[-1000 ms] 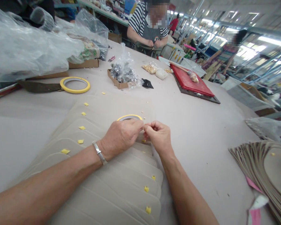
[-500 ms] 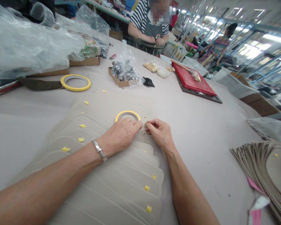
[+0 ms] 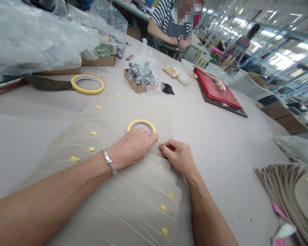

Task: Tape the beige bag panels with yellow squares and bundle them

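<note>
My left hand (image 3: pixel 137 145), with a metal bracelet on the wrist, is closed over the near side of a roll of yellow tape (image 3: pixel 141 122). Beneath it lie overlapping beige panels (image 3: pixel 123 201), fanned out, with small yellow tape pieces (image 3: pixel 163 207) along both sides. Just right of the left hand, my right hand (image 3: pixel 178 153) pinches with thumb and fingertips at the right edge of an upper panel. Whatever sits between those fingertips is too small or hidden to make out. Several tiny metal pieces (image 3: pixel 163 127) lie on the top panel beyond the right hand.
Another yellow tape roll (image 3: pixel 87 84) lies at the far left near plastic bags (image 3: pixel 36 44). A small cardboard box (image 3: pixel 136 83) holds bagged metal parts. A red board (image 3: pixel 217 87) lies farther right. Stacked panels (image 3: pixel 279 181) stand at right. A person in stripes (image 3: pixel 169 30) works opposite.
My right hand has moved slightly toward me, its fingertips now over the spot where a small metal piece showed. My left hand keeps its place on the tape roll. The view has shifted a little.
</note>
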### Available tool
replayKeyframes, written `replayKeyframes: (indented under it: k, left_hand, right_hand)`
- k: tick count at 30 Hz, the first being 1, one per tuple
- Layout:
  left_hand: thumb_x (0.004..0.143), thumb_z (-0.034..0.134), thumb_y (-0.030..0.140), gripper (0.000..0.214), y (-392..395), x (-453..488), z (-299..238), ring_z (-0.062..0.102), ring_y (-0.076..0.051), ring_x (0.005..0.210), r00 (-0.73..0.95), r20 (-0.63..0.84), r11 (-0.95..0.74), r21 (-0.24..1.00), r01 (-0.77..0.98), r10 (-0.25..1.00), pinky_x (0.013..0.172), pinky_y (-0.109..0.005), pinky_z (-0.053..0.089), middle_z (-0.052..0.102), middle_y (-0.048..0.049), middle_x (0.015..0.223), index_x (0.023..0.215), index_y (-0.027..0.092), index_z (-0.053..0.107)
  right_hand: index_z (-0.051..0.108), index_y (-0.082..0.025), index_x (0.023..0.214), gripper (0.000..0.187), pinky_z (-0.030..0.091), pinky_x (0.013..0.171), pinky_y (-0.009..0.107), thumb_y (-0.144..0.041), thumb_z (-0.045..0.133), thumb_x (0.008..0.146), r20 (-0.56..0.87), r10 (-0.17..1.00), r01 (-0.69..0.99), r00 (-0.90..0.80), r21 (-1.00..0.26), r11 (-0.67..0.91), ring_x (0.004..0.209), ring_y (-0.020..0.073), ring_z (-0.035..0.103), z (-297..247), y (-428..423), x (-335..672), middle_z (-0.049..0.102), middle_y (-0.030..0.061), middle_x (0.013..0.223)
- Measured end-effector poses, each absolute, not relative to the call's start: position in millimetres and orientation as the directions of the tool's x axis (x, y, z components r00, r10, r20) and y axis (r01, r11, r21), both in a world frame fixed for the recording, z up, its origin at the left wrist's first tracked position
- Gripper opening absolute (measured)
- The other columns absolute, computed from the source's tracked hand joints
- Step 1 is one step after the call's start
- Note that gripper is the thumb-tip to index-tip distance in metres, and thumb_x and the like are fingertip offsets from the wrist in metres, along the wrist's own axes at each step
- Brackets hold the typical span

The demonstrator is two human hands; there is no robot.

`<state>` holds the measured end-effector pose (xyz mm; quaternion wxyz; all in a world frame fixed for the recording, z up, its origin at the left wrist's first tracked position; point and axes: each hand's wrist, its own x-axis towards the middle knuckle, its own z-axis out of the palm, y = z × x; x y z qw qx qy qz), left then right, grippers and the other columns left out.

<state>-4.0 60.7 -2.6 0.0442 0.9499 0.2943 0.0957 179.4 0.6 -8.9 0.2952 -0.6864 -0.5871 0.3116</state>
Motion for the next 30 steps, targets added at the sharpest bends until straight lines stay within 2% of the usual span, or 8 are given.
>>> replayKeyframes:
  k: [7,11,14,18,21,24,28,30]
  left_hand:
    - [0.094,0.036,0.017,0.015,60,-5,-2,0.054,-0.023,0.074,0.802,0.164,-0.818,0.156,0.554,0.574,0.064,-0.036,0.037,0.057,-0.0046,0.079,0.09,0.019,0.05]
    - [0.092,0.037,0.016,0.014,60,-7,1,0.053,-0.022,0.075,0.798,0.169,-0.813,0.196,0.548,0.579,0.066,-0.034,0.037,0.057,-0.0043,0.079,0.091,0.018,0.051]
    - [0.092,0.037,0.016,0.014,60,-9,5,0.054,-0.022,0.077,0.799,0.161,-0.809,0.234,0.54,0.58,0.065,-0.033,0.038,0.057,-0.0041,0.08,0.09,0.018,0.051]
    - [0.091,0.038,0.018,0.014,60,-11,7,0.055,-0.022,0.079,0.795,0.152,-0.799,0.265,0.539,0.587,0.067,-0.034,0.04,0.058,-0.0039,0.083,0.094,0.02,0.052]
    - [0.093,0.036,0.019,0.016,61,-12,6,0.057,-0.022,0.08,0.792,0.182,-0.803,0.277,0.528,0.583,0.067,-0.033,0.042,0.059,-0.0033,0.083,0.094,0.02,0.052]
    - [0.095,0.037,0.019,0.017,62,-13,4,0.06,-0.019,0.084,0.785,0.244,-0.809,0.336,0.482,0.569,0.07,-0.031,0.045,0.063,-0.0013,0.089,0.101,0.02,0.053]
    - [0.096,0.039,0.022,0.025,61,-14,-1,0.064,-0.017,0.097,0.748,0.374,-0.825,0.388,0.41,0.548,0.082,-0.03,0.05,0.067,-0.0003,0.108,0.12,0.022,0.049]
    - [0.097,0.039,0.025,0.034,61,-14,-4,0.064,-0.017,0.103,0.733,0.391,-0.82,0.399,0.41,0.556,0.086,-0.031,0.051,0.064,-0.0017,0.12,0.13,0.024,0.041]
  right_hand:
    - [0.068,-0.019,0.077,0.012,0.039,0.053,0.022,-0.026,0.059,0.079,-0.031,0.992,0.749,0.124,-0.652,-0.114,0.051,0.0097,0.053,-11,3,176,0.06,-0.003,0.055]
    - [0.059,-0.02,0.1,0.029,0.043,0.047,0.023,-0.038,0.06,0.079,-0.204,0.958,0.485,0.202,-0.829,-0.279,0.049,0.0128,0.057,-14,3,185,0.061,-0.004,0.061]
    - [0.062,-0.018,0.087,0.025,0.046,0.048,0.024,-0.041,0.061,0.079,-0.257,0.953,0.387,0.161,-0.872,-0.3,0.051,0.0129,0.057,-15,0,190,0.06,-0.0026,0.061]
    - [0.071,-0.019,0.077,0.017,0.043,0.057,0.023,-0.032,0.061,0.08,-0.021,0.995,0.668,0.1,-0.74,-0.083,0.056,0.0107,0.055,-16,-1,184,0.065,-0.0006,0.063]
    - [0.073,-0.019,0.077,0.017,0.041,0.063,0.023,-0.027,0.059,0.081,0.075,0.992,0.758,0.105,-0.652,-0.031,0.061,0.0105,0.057,-17,1,177,0.069,-0.0006,0.07]
    - [0.072,-0.019,0.074,0.017,0.038,0.059,0.022,-0.028,0.059,0.081,0.003,0.993,0.75,0.118,-0.656,-0.088,0.059,0.0093,0.054,-12,3,175,0.066,-0.0029,0.065]
    - [0.064,-0.015,0.057,0.036,0.022,0.044,0.024,-0.037,0.055,0.084,-0.229,0.972,0.697,-0.044,-0.704,-0.134,0.045,0.0068,0.037,-3,3,182,0.046,-0.0055,0.046]
    - [0.066,-0.015,0.062,0.033,0.027,0.045,0.022,-0.037,0.055,0.085,-0.132,0.991,0.645,-0.009,-0.758,-0.095,0.047,0.0071,0.041,-2,3,186,0.051,-0.005,0.05]
